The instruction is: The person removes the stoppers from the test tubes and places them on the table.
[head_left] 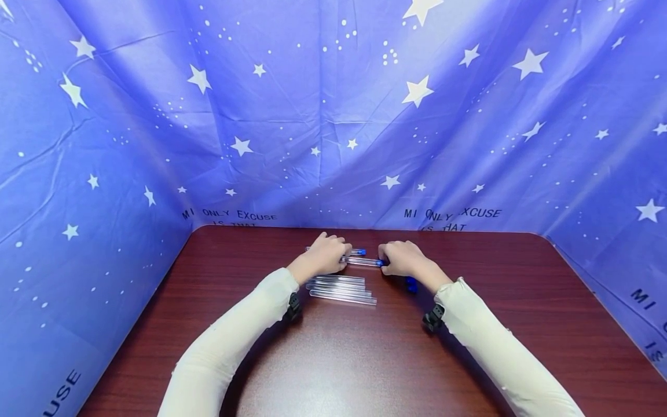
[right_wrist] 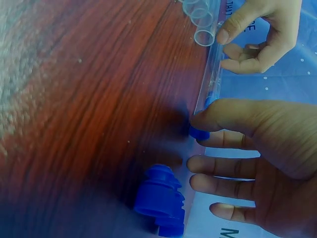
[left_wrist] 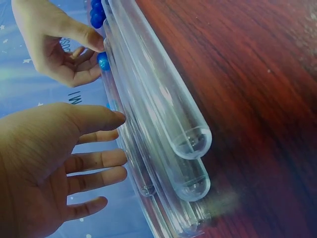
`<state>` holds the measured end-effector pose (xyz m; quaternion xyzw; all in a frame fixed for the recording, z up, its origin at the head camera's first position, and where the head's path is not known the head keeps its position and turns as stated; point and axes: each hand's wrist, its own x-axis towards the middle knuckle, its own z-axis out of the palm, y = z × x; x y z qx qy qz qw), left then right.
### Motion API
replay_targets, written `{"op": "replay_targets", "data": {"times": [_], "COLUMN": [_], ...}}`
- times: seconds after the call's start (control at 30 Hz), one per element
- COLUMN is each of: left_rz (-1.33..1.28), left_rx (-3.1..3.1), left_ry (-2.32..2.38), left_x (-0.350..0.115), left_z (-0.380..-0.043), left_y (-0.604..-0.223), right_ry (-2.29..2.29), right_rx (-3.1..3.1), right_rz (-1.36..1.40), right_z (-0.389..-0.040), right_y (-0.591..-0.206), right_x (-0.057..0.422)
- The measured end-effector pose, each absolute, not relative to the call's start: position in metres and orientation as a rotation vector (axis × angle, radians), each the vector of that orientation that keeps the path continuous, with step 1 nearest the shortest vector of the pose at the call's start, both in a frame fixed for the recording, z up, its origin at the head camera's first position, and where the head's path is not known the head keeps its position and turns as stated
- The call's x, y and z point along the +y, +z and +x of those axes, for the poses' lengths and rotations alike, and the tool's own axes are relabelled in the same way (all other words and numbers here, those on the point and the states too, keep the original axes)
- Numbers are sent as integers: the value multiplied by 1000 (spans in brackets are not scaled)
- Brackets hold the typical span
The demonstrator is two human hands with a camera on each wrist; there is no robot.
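A clear test tube (head_left: 363,262) lies crosswise between the two hands. My left hand (head_left: 329,253) pinches its body between thumb and fingers. At the tube's right end, a blue cap (right_wrist: 199,133) is pinched by the thumb and index finger of my right hand (head_left: 405,258); the other fingers stretch out loosely. Just beyond lies another tube with a blue cap (head_left: 361,252), partly hidden by the left hand. Closer to the body, several uncapped test tubes (head_left: 344,289) lie side by side, their rounded ends to the left and open mouths to the right.
Several loose blue caps (right_wrist: 161,196) are clustered on the table below the right hand. The dark red wooden table (head_left: 333,359) ends at a blue curtain (head_left: 323,116) printed with stars, close behind the hands. Each wrist carries a small black camera (head_left: 433,318).
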<state>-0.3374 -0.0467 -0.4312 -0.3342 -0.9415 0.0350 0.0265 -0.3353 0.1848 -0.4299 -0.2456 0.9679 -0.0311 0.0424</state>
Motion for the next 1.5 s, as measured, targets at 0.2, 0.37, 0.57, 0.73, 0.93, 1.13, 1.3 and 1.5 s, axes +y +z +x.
{"op": "replay_targets", "data": {"times": [0.2, 0.37, 0.57, 0.73, 0.93, 1.13, 1.3, 1.5], "left_rz": [-1026, -1020, -1027, -1034, -1033, -1038, -1025, -989], "left_rx": [-2921, -2925, -2926, -2919, -2927, -2929, -2922, -2882], "left_ry": [124, 138, 163, 155, 134, 117, 114, 78], "left_x": [-46, -45, -44, -43, -43, -45, -48, -51], "left_z": [-337, -337, -336, -336, -337, -337, -336, -334], "left_y": [-432, -434, -437, -438, -439, -439, -437, -431], "right_ry": [-94, -101, -112, -121, -133, -142, -159, -243], "right_rx": [2942, 2948, 2936, 2932, 2931, 2932, 2939, 2992], "right_rz": [-744, -753, -737, -750, -756, -750, -772, -815], "right_z": [-335, -334, -334, -334, -334, -335, -333, -329], "right_y": [-431, -432, -432, -432, -431, -432, -431, -425], "right_x": [182, 180, 178, 178, 179, 178, 178, 180]}}
